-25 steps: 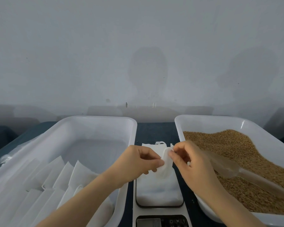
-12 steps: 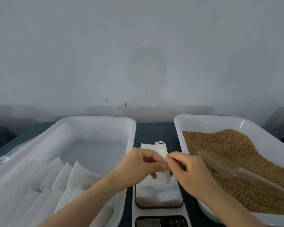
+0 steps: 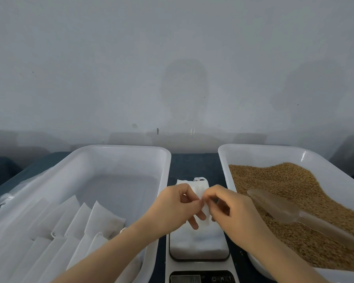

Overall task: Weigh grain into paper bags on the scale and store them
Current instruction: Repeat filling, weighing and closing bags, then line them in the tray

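A small white paper bag (image 3: 198, 188) lies on the scale (image 3: 199, 260) between two white bins, its far end reaching past the platform. My left hand (image 3: 172, 209) and my right hand (image 3: 227, 211) meet above it, and each pinches a folded edge of the bag between thumb and fingertips. The right bin (image 3: 253, 154) holds brown grain (image 3: 290, 186) with a translucent scoop (image 3: 278, 209) lying on it. The scale's display (image 3: 185, 279) sits at the bottom edge.
The left bin (image 3: 119, 152) holds several flat white paper bags (image 3: 98, 217) stacked at its near end; its far half is bare. A dark blue table surface (image 3: 194, 164) shows between the bins. A plain grey wall rises close behind.
My hands have drawn together over the bag and dropped slightly toward me. The raised flap is now folded tighter between the fingertips.
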Available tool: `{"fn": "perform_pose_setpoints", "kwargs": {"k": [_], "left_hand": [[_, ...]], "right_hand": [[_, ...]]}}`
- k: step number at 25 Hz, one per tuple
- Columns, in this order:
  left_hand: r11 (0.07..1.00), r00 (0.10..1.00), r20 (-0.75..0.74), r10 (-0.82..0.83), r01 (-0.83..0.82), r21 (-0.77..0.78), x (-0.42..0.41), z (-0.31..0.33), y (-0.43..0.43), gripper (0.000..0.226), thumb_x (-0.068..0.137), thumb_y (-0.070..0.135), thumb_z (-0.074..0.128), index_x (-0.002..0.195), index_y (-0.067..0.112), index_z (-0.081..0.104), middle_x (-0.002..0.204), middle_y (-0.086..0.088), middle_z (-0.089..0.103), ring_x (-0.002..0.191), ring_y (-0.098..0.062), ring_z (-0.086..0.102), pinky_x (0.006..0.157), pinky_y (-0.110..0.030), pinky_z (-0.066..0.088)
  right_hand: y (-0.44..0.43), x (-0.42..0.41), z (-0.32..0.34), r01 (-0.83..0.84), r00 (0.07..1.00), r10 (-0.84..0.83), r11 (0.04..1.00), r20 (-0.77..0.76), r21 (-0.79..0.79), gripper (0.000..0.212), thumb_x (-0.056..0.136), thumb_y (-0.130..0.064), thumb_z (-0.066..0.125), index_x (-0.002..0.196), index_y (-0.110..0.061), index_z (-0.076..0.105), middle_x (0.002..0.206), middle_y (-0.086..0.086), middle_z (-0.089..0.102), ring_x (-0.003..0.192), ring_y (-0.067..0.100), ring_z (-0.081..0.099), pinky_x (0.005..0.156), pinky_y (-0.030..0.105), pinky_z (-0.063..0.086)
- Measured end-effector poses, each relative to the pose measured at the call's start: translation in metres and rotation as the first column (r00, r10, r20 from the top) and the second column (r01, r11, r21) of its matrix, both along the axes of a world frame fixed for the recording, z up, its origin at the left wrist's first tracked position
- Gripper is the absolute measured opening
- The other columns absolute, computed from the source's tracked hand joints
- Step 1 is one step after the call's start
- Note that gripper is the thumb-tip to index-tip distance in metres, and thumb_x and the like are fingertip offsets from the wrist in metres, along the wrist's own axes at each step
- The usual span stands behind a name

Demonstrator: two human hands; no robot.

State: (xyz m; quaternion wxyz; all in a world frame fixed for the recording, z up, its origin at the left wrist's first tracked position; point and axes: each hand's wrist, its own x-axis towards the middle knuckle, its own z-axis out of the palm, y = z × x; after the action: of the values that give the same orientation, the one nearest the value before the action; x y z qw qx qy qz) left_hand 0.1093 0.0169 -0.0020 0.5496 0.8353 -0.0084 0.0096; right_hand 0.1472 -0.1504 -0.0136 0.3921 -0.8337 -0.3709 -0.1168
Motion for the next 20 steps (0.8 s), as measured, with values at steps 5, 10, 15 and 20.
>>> {"fn": "perform_pose_setpoints", "kwargs": {"k": [5, 10, 15, 20], "left_hand": [[0.999, 0.997, 0.065, 0.029, -0.027, -0.040, -0.002, 0.001, -0.001, 0.015, 0.089, 0.013, 0.061, 0.077, 0.009, 0.056, 0.067, -0.001, 0.071, 0.053, -0.013, 0.065, 0.048, -0.011, 0.042], [0.998, 0.994, 0.106, -0.019, 0.026, -0.063, -0.002, 0.000, 0.000, 0.022, 0.088, 0.012, 0.064, 0.069, 0.020, 0.056, 0.059, 0.002, 0.066, 0.050, -0.011, 0.060, 0.050, -0.013, 0.043], [0.998, 0.985, 0.171, 0.035, -0.027, -0.051, -0.003, -0.001, 0.002, 0.014, 0.083, 0.034, 0.070, 0.089, 0.042, 0.061, 0.084, 0.017, 0.057, 0.058, -0.008, 0.055, 0.053, -0.018, 0.044], [0.933, 0.974, 0.020, 0.225, -0.209, -0.292, 0.005, 0.000, 0.013, 0.035, 0.090, 0.027, 0.063, 0.122, 0.026, 0.048, 0.103, 0.006, 0.061, 0.059, -0.013, 0.064, 0.051, -0.021, 0.048]], "right_hand": [[0.001, 0.003, -0.004, 0.028, 1.000, -0.028, 0.998, 0.006, -0.049, 0.009, 0.090, -0.029, 0.058, 0.089, -0.027, 0.066, 0.067, -0.020, 0.055, 0.064, 0.007, 0.058, 0.054, 0.019, 0.046], [0.001, 0.006, -0.006, 0.076, 0.995, -0.075, 0.997, -0.059, 0.001, 0.012, 0.088, -0.013, 0.063, 0.091, -0.019, 0.073, 0.074, -0.013, 0.064, 0.074, 0.004, 0.060, 0.064, 0.017, 0.047], [-0.003, 0.011, -0.007, 0.128, 0.990, -0.125, 0.991, -0.071, 0.040, 0.023, 0.088, 0.010, 0.051, 0.081, -0.001, 0.070, 0.081, 0.004, 0.060, 0.072, 0.012, 0.052, 0.059, 0.017, 0.038], [-0.004, 0.010, -0.006, 0.133, 0.983, -0.121, 0.988, -0.141, 0.078, 0.037, 0.085, 0.014, 0.049, 0.085, -0.012, 0.075, 0.080, -0.008, 0.059, 0.070, 0.001, 0.052, 0.055, 0.016, 0.039]]}}
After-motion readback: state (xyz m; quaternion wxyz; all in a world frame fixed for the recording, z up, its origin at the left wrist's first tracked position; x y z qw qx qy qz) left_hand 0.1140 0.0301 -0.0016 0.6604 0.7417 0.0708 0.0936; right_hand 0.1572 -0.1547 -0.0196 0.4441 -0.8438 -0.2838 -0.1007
